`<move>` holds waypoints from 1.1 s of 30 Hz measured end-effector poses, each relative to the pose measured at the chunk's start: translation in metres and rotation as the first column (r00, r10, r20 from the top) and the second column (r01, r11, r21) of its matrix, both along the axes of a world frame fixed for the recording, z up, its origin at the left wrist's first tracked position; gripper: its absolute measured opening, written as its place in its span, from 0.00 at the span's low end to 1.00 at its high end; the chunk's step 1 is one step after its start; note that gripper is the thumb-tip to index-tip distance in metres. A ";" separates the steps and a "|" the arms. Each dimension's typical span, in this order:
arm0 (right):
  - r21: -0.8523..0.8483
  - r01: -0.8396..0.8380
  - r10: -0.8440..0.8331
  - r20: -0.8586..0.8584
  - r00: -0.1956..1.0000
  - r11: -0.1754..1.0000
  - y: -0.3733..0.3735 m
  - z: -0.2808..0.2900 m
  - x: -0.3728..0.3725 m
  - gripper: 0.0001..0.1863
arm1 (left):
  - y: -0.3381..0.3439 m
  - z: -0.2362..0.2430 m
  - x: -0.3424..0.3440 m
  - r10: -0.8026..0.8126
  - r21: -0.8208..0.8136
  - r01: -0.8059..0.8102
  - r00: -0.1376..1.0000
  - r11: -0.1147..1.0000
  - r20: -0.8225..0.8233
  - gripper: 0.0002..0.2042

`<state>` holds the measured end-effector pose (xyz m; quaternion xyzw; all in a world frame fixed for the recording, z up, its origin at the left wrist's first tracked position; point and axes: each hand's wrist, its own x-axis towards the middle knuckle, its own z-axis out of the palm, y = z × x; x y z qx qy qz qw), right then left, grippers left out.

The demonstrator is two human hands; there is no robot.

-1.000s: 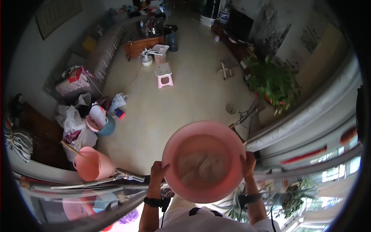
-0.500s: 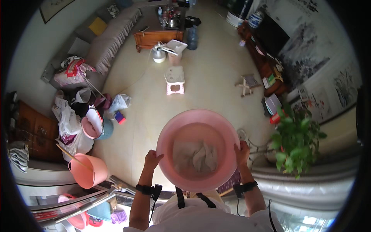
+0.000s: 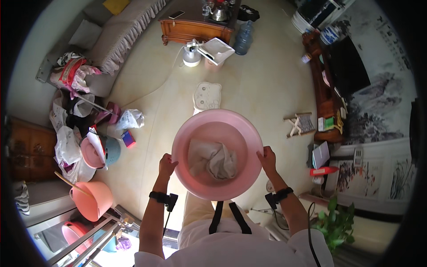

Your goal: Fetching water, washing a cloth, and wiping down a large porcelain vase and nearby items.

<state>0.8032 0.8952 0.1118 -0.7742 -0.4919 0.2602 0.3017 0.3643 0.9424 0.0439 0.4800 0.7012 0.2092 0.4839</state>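
Note:
Held out in front of my body is a wide pink basin (image 3: pixel 183 133). My left hand (image 3: pixel 168 165) grips its left rim, and my right hand (image 3: pixel 267 159) grips the right rim, fingers closed on both sides. Inside, a crumpled pale grey-white cloth (image 3: pixel 218 162) lies on the bottom, apparently in some water. Just beyond the basin's far rim is a small cream step stool (image 3: pixel 207 95) with a cartoon-cat top; the basin hides its lower front part.
A low wooden table (image 3: pixel 191 32), a white electric device (image 3: pixel 191 57) and a blue water bottle (image 3: pixel 243 38) stand ahead. At left are bags and a pink bucket (image 3: pixel 92 202) holding a stick. A folding stool (image 3: pixel 300 124) and a potted plant (image 3: pixel 336 224) are at right.
I have moved forward into the room, carrying the basin. The step stool now sits close behind its far rim, and the plant has slipped toward the lower right. Both hands kept their grip.

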 end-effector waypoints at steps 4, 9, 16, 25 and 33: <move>-0.029 -0.049 0.051 0.053 0.997 0.998 0.113 -0.055 0.016 0.11 | 0.105 -0.050 0.020 -0.005 0.015 0.005 1.000 1.000 -0.002 0.17; -0.172 -0.070 0.096 0.143 0.985 0.983 0.230 -0.118 0.035 0.14 | 0.210 -0.107 0.048 -0.086 -0.009 0.086 0.979 0.996 -0.187 0.17; -0.222 -0.079 0.099 0.080 0.992 0.972 0.372 -0.230 0.040 0.13 | 0.321 -0.190 0.057 0.059 -0.024 -0.063 0.989 0.998 -0.138 0.17; -0.177 -0.211 0.200 -0.081 0.976 0.961 0.508 -0.315 0.066 0.09 | 0.388 -0.269 0.102 0.216 -0.174 -0.258 0.950 0.950 -0.227 0.16; -0.192 -0.338 0.331 -0.073 0.941 0.921 0.571 -0.377 0.093 0.10 | 0.403 -0.316 0.134 0.348 -0.236 -0.406 0.903 0.883 -0.250 0.16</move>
